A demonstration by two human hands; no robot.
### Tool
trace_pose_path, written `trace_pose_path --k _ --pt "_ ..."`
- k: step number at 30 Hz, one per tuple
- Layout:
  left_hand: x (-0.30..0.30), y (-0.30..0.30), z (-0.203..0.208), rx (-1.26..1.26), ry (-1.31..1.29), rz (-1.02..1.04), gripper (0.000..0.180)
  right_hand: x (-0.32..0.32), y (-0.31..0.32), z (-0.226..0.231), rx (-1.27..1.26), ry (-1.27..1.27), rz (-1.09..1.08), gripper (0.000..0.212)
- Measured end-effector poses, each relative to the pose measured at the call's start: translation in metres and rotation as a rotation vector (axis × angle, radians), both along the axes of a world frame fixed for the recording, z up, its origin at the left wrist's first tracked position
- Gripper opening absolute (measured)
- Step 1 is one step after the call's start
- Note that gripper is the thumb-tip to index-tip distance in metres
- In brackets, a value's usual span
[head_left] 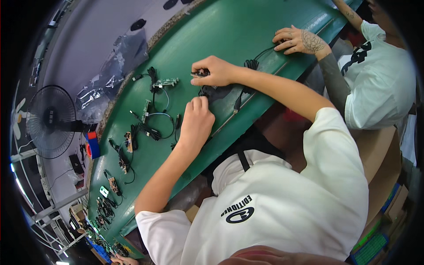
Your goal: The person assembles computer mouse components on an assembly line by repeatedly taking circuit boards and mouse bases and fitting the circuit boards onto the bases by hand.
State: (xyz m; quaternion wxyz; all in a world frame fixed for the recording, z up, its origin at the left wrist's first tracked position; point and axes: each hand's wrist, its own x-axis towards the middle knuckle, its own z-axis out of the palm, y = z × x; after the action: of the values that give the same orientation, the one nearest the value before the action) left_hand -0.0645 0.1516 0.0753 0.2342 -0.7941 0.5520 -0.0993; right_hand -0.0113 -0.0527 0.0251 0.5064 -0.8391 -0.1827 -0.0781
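My right hand (217, 71) is closed in a pinch around a small dark part (202, 73) held above the green table (229, 26); its details are too small to make out. Below it, my left hand (198, 119) has its fingers curled at a thin black cable (202, 92) that runs up toward that part. Left of my hands lie a green circuit board (167, 82) with a coiled black cable (153, 77) and another upright-looking green board (145, 107) with a grey lead. A black cable plug (237, 106) lies to the right of my left hand.
At the right, a co-worker's tattooed hand (304, 41) covers a dark object beside a bundled black cable (251, 65). More wired boards (129, 142) line the table leftward. Along the far edge are a blue-and-orange tape roll (92, 145), clear plastic bags (117, 66) and a fan (51, 119).
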Motion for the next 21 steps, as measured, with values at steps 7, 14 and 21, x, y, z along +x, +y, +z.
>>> trace_pose_path --k 7,14,21 --pt "0.009 0.010 -0.004 -0.070 -0.026 0.022 0.018 0.005 0.002 0.014 -0.084 0.042 -0.005 0.043" --pt "0.034 0.027 -0.026 -0.804 0.483 0.047 0.019 0.017 -0.001 0.020 -0.274 0.110 0.021 0.042" --pt "0.040 0.013 -0.034 -1.117 0.916 0.383 0.018 -0.001 -0.003 0.019 -0.261 0.066 -0.022 0.027"
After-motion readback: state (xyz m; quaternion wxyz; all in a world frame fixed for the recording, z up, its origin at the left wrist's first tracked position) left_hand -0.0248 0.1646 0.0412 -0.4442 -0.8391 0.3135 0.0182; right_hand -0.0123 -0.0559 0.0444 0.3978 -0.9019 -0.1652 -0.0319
